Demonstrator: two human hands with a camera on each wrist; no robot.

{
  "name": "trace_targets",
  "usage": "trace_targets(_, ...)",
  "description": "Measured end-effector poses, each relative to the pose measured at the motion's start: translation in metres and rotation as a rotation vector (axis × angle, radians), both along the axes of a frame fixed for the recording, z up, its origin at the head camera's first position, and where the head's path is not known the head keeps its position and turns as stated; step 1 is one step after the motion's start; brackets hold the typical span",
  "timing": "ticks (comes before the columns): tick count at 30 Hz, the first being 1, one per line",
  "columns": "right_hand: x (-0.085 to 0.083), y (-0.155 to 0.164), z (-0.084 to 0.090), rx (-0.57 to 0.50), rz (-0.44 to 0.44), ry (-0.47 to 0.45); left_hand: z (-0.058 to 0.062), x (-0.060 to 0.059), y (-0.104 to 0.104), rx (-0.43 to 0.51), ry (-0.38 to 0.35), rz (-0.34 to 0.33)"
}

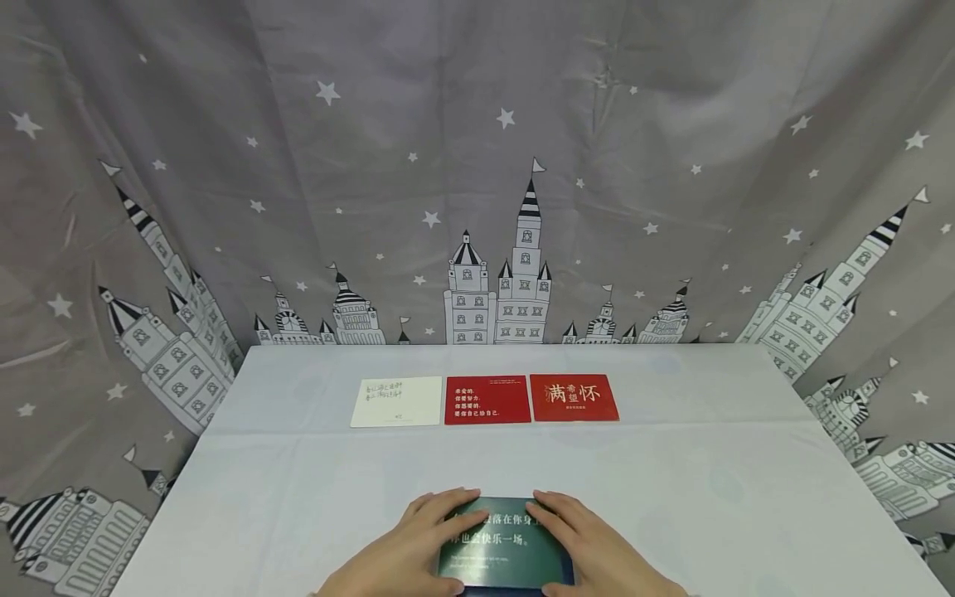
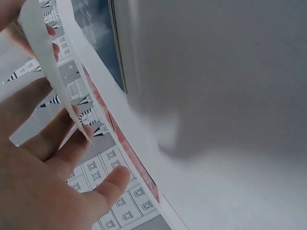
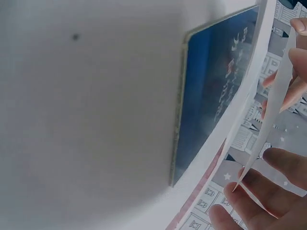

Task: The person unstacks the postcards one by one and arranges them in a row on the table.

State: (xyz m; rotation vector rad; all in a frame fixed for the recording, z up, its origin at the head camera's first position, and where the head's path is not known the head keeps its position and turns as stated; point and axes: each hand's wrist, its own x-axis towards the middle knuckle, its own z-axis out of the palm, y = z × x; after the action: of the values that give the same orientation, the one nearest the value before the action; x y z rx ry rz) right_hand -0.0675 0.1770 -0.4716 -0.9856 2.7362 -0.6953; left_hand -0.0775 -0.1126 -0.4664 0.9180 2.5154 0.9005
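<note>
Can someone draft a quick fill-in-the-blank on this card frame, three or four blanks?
1. Both hands rest on the dark ____ card at the near edge of the table.
2. The row at the far side holds ____ cards.
3. The white card lies at the ____ end of that row.
4. The left hand and right hand lie with fingers ____ on the card.

Missing words: green; three; left; flat

The right red card point(image 1: 574, 397) is showing "满怀希望"; the green card point(image 1: 501, 543) at bottom centre is reading "也会快乐一场".
</note>
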Motion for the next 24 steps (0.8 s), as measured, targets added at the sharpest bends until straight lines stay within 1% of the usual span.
trace_targets(2,-0.001,-0.002,0.002,0.009,0.005,-0.015,0.0,0.0,-0.002,0.003,0.007,0.003)
trace_targets(5,-0.002,-0.005,0.005,0.023,0.015,-0.027,0.001,0.0,-0.005,0.013,-0.007,0.012)
trace_targets(9,-0.004,-0.008,0.006,0.04,0.029,-0.015,0.002,0.001,-0.01,0.023,-0.017,0.021)
trace_targets(16,-0.007,-0.016,0.006,0.045,0.041,0.013,0.002,0.003,-0.018,0.023,0.056,0.037)
trace_targets(22,-0.009,-0.023,0.006,0.043,0.034,-0.015,0.003,0.003,-0.024,0.007,0.049,0.062)
trace_targets(24,-0.01,-0.025,0.006,0.037,0.039,-0.012,0.003,0.003,-0.026,0.0,0.048,0.066)
